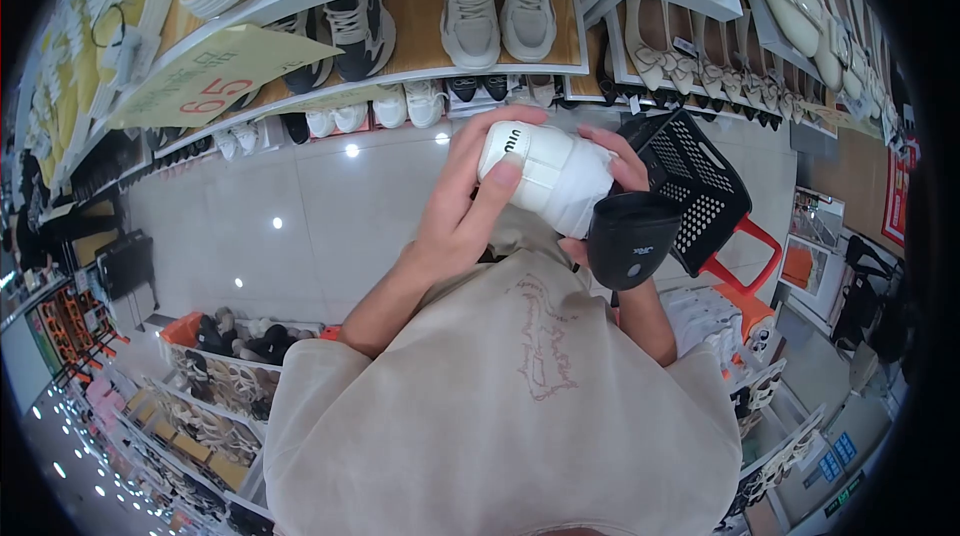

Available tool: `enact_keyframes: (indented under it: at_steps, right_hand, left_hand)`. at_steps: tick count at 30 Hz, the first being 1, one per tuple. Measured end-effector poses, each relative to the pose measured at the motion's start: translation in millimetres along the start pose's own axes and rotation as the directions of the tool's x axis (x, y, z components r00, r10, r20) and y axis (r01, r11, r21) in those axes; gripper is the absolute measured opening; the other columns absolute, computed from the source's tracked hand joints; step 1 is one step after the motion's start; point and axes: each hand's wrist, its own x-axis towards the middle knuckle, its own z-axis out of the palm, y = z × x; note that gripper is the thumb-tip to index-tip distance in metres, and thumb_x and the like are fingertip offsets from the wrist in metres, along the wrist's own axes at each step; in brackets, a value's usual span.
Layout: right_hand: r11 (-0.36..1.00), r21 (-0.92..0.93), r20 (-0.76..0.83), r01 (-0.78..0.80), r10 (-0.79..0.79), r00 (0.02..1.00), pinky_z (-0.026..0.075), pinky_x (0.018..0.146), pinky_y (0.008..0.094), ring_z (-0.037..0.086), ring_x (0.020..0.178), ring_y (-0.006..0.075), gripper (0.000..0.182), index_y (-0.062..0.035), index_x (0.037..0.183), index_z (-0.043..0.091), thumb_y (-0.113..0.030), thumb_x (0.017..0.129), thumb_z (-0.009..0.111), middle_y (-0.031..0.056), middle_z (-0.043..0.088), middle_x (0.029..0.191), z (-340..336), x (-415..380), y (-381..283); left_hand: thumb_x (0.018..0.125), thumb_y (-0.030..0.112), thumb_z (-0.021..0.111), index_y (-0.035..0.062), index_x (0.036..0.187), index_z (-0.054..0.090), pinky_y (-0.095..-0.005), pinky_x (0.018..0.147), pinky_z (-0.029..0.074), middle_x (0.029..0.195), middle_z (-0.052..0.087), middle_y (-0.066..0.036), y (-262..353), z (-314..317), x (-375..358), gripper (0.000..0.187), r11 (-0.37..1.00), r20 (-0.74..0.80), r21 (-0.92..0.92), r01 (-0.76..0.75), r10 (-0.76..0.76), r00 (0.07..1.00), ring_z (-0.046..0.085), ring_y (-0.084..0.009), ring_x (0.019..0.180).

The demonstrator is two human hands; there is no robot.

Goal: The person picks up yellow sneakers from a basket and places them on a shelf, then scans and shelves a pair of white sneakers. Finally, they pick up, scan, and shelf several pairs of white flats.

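A white shoe with dark lettering at its heel is held up in front of my chest. My left hand is closed around its lettered end, thumb on top. Thin white wrapping covers its other end. My right hand is closed at that wrapped end and also holds a black handheld barcode scanner, whose body hides most of the palm. Fingertips of this hand show above and below the scanner, close against the shoe.
Ahead, a shelf carries grey sneakers and dark sneakers. A yellow price sign juts out at left. Flats line the right shelf. Near my right arm stands a black basket with a red handle. Shoe racks are behind me.
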Motion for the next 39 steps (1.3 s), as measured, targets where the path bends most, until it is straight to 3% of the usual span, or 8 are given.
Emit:
enact_keyframes:
  at_steps: [8, 9, 16, 20, 23, 30, 34, 39]
  right_hand:
    - [0.976, -0.187, 0.076, 0.109, -0.097, 0.992, 0.044, 0.107, 0.0584, 0.045, 0.135, 0.0491, 0.089, -0.0217, 0.152, 0.033, -0.037, 0.081, 0.085, 0.0223, 0.035, 0.151, 3.0, -12.7, -1.9]
    - [0.992, -0.08, -0.072, 0.097, -0.102, 0.992, 0.04, 0.112, 0.053, 0.05, 0.133, 0.0453, 0.053, -0.0074, 0.137, 0.052, -0.005, 0.088, 0.072, 0.0233, 0.049, 0.143, 14.0, -7.3, -8.0]
    - [0.993, -0.002, 0.115, -0.114, 0.114, 0.987, 0.044, 0.108, 0.0507, 0.058, 0.126, 0.0382, 0.057, -0.0017, 0.132, 0.053, -0.016, 0.084, 0.08, 0.0214, 0.06, 0.135, 3.1, 2.0, -34.2]
    - [0.961, 0.139, -0.118, -0.239, 0.255, 0.96, 0.047, 0.104, 0.0433, 0.062, 0.12, 0.028, 0.044, -0.0019, 0.123, 0.061, -0.018, 0.086, 0.08, 0.0173, 0.063, 0.132, 5.3, -3.6, -23.8]
    - [0.864, 0.124, -0.277, -0.487, 0.502, 0.82, 0.048, 0.103, 0.038, 0.061, 0.117, 0.0213, 0.037, 0.0008, 0.125, 0.059, -0.011, 0.092, 0.072, 0.0149, 0.065, 0.128, 5.5, -6.4, -9.8]
    - [0.624, 0.483, -0.232, -0.614, 0.768, 0.597, 0.048, 0.102, 0.0371, 0.062, 0.118, 0.0216, 0.03, 0.0041, 0.121, 0.061, -0.016, 0.1, 0.063, 0.0121, 0.067, 0.121, 8.8, -44.1, 48.6]
    - [0.643, 0.35, -0.221, -0.682, 0.764, 0.606, 0.048, 0.102, 0.0374, 0.063, 0.116, 0.0224, 0.032, 0.0029, 0.124, 0.06, -0.019, 0.1, 0.063, 0.0113, 0.067, 0.118, 11.9, -58.4, 46.4]
    - [0.488, 0.596, -0.129, -0.637, 0.842, 0.524, 0.043, 0.106, 0.0382, 0.057, 0.122, 0.0214, 0.041, -0.0021, 0.137, 0.052, -0.023, 0.102, 0.058, 0.0101, 0.059, 0.13, 14.0, -67.6, 51.9]
  left_hand:
    - [0.096, 0.019, 0.059, -0.0055, 0.111, 0.065, -0.0427, 0.114, 0.029, 0.123, 0.062, -0.012, -6.4, -2.0, 7.7, 0.029, 0.994, -0.067, -0.005, -0.109, 0.109, 0.992, 0.056, -0.0247, 0.118]
    - [0.096, 0.02, 0.058, -0.0049, 0.108, 0.066, -0.0452, 0.115, 0.027, 0.117, 0.065, -0.012, -8.6, -1.6, 8.5, 0.028, 0.991, -0.114, 0.024, -0.133, 0.135, 0.984, 0.058, -0.0244, 0.116]
    - [0.1, 0.025, 0.048, -0.0068, 0.095, 0.066, -0.0477, 0.116, 0.027, 0.097, 0.068, -0.016, -14.2, -13.8, 9.9, 0.037, 0.979, -0.242, -0.109, -0.171, 0.14, 0.96, 0.064, -0.0259, 0.1]
    - [0.101, 0.024, 0.045, -0.009, 0.091, 0.065, -0.0435, 0.116, 0.029, 0.096, 0.068, -0.018, -9.5, -14.8, 8.4, 0.04, 0.968, -0.282, -0.218, -0.126, 0.061, 0.958, 0.064, -0.0266, 0.098]
    - [0.101, 0.025, 0.045, -0.0094, 0.092, 0.065, -0.0411, 0.112, 0.033, 0.096, 0.067, -0.019, -12.8, -17.8, 6.9, 0.04, 0.957, -0.3, -0.268, -0.115, 0.03, 0.953, 0.063, -0.0267, 0.098]
    - [0.103, 0.03, 0.047, -0.0081, 0.098, 0.064, -0.0354, 0.086, 0.053, 0.106, 0.066, -0.02, -13.1, -17.8, 3.6, 0.042, 0.81, -0.27, -0.586, 0.023, -0.222, 0.937, 0.064, -0.0253, 0.097]
    - [0.102, 0.031, 0.049, -0.0073, 0.099, 0.064, -0.0365, 0.086, 0.054, 0.105, 0.066, -0.019, -13.6, -20.2, 2.9, 0.042, 0.74, -0.235, -0.667, 0.088, -0.32, 0.918, 0.065, -0.0242, 0.096]
    - [0.096, 0.041, 0.05, 0.0033, 0.096, 0.063, -0.0407, 0.089, 0.052, 0.107, 0.063, -0.015, -21.1, -25.6, 6.7, 0.04, 0.681, -0.204, -0.704, 0.202, -0.467, 0.861, 0.062, -0.026, 0.098]
